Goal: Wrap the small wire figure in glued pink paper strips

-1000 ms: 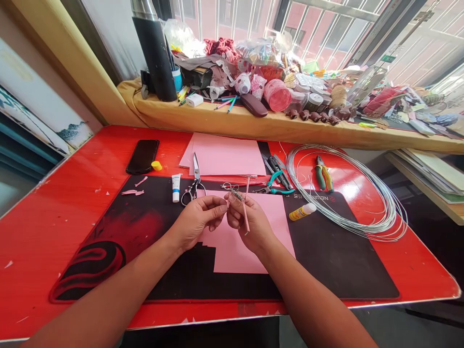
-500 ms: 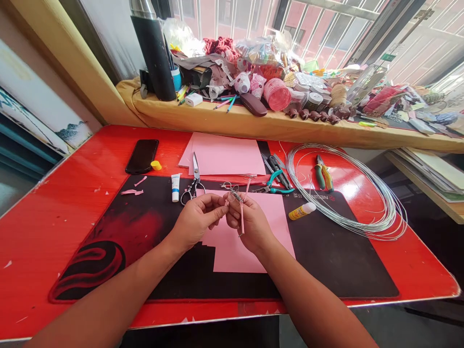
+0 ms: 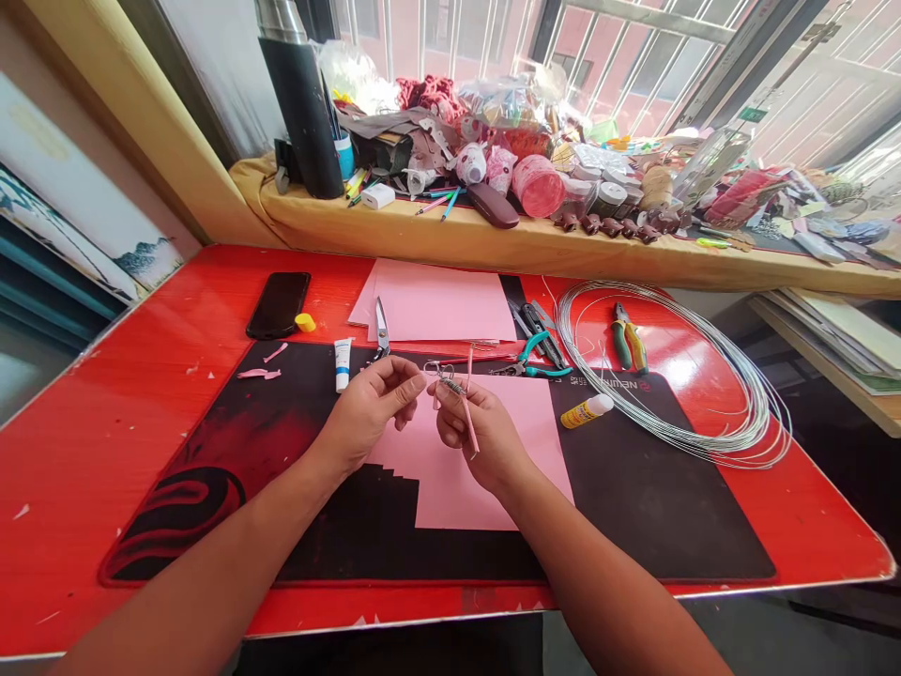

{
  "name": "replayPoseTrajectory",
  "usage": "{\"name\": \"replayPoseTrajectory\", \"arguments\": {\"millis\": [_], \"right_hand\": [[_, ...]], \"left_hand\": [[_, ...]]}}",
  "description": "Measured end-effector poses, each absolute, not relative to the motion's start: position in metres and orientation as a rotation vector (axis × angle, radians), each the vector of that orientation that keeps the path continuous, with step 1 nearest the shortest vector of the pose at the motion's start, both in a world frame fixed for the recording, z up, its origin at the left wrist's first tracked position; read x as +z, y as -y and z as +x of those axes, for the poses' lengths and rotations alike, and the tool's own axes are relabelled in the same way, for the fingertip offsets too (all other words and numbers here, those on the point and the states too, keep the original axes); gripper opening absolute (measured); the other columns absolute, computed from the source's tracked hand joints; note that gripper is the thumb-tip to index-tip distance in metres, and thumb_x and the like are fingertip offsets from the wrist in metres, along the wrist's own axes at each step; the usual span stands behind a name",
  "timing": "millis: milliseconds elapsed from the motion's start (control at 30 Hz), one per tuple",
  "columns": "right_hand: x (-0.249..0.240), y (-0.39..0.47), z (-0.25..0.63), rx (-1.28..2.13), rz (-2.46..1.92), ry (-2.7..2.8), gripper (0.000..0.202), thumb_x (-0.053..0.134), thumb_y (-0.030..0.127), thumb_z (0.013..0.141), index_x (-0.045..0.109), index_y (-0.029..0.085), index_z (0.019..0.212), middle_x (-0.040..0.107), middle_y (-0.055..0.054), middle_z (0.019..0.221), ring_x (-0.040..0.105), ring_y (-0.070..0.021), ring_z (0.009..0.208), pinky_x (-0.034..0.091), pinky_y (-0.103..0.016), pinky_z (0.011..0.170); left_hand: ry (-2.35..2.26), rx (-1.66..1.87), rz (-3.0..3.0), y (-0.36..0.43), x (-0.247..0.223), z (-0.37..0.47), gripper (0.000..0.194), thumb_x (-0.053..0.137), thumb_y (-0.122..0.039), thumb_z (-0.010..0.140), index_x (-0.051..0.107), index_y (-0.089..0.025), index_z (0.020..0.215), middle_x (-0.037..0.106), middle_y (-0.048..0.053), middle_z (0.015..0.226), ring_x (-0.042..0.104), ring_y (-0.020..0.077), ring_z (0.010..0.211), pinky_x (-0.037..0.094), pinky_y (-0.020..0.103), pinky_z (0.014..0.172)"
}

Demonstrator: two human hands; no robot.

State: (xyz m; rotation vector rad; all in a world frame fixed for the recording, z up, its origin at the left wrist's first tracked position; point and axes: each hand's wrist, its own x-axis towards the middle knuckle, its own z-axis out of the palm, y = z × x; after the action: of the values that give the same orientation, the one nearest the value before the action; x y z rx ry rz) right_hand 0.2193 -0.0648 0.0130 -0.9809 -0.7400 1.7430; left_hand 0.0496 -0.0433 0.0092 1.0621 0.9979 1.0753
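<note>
My right hand (image 3: 482, 427) pinches a small twisted-wire figure (image 3: 450, 380) with wire loops at its top and pink paper strips wrapped on and sticking out of it. My left hand (image 3: 380, 404) is just left of the figure, thumb and forefinger pressed together. Whether anything sits between those fingertips is too small to tell. Beneath both hands lies a pink paper sheet (image 3: 493, 488) with a stepped cut edge. Scissors (image 3: 381, 329) lie behind my left hand, which hides their handles. A white-and-blue tube (image 3: 342, 364) stands close by.
Teal-handled pliers (image 3: 527, 355), a utility knife (image 3: 543, 329), a glue bottle (image 3: 587, 410), a wire coil (image 3: 753, 413) and green-yellow pliers (image 3: 629, 338) lie to the right. A phone (image 3: 279, 305) and yellow cap (image 3: 305, 322) are back left. Pink sheets (image 3: 443, 300) lie behind.
My left hand has drawn left, away from the wire figure. My right hand has turned the figure slightly, so its loops and strips now tilt leftward.
</note>
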Motion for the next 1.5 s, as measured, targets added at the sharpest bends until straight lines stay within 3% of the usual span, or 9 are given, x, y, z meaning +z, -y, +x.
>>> {"name": "replayPoseTrajectory", "arguments": {"millis": [167,467,733,967,1267,1500], "right_hand": [[0.006,0.066,0.218,1.788,-0.962,0.816,0.037,0.089,0.044,0.08,0.062,0.02,0.072,0.036,0.008,0.057,0.032,-0.0088,0.05,0.019,-0.028,0.05],[0.006,0.065,0.218,1.79,-1.009,0.844,0.037,0.091,0.044,0.076,0.064,0.019,0.074,0.039,0.008,0.059,0.033,-0.0081,0.05,0.018,-0.027,0.05],[0.016,0.066,0.217,1.838,-1.016,0.822,0.036,0.091,0.047,0.074,0.072,0.017,0.08,0.03,0.01,0.057,0.024,-0.0085,0.052,0.017,-0.028,0.049],[0.017,0.068,0.216,1.884,-0.995,0.859,0.037,0.092,0.047,0.075,0.069,0.017,0.076,0.033,0.01,0.057,0.024,-0.008,0.051,0.019,-0.028,0.049],[0.007,0.069,0.218,1.897,-0.966,0.947,0.032,0.084,0.046,0.084,0.072,0.017,0.082,0.051,0.004,0.064,0.034,-0.0088,0.053,0.023,-0.028,0.051],[0.006,0.069,0.217,1.921,-0.944,0.886,0.032,0.083,0.047,0.084,0.071,0.017,0.083,0.046,0.006,0.061,0.035,-0.0086,0.051,0.024,-0.027,0.051]], "left_hand": [[-0.973,1.046,1.024,0.043,0.012,0.051,0.043,0.091,-0.047,0.077,0.06,-0.019,0.09,0.063,-0.003,0.07,0.052,0.0086,0.052,0.039,0.022,0.049],[-0.993,1.003,1.034,0.042,0.01,0.049,0.042,0.09,-0.044,0.077,0.058,-0.02,0.089,0.06,-0.005,0.069,0.048,0.007,0.051,0.037,0.021,0.049],[-0.993,1.065,0.993,0.038,0.014,0.043,0.05,0.088,-0.053,0.078,0.077,-0.018,0.112,0.071,0.006,0.094,0.062,0.0161,0.078,0.048,0.026,0.061],[-0.987,1.005,1.049,0.036,0.013,0.042,0.039,0.091,-0.051,0.075,0.083,-0.017,0.092,0.067,0.003,0.069,0.054,0.013,0.062,0.042,0.026,0.056],[-0.906,0.956,0.824,0.034,0.01,0.039,0.037,0.099,-0.042,0.066,0.08,-0.014,0.08,0.07,0.004,0.071,0.058,0.0109,0.06,0.044,0.022,0.054],[-0.831,0.934,0.728,0.031,0.006,0.035,0.037,0.102,-0.037,0.064,0.081,-0.011,0.082,0.072,0.005,0.073,0.061,0.0087,0.059,0.046,0.017,0.052]]}}
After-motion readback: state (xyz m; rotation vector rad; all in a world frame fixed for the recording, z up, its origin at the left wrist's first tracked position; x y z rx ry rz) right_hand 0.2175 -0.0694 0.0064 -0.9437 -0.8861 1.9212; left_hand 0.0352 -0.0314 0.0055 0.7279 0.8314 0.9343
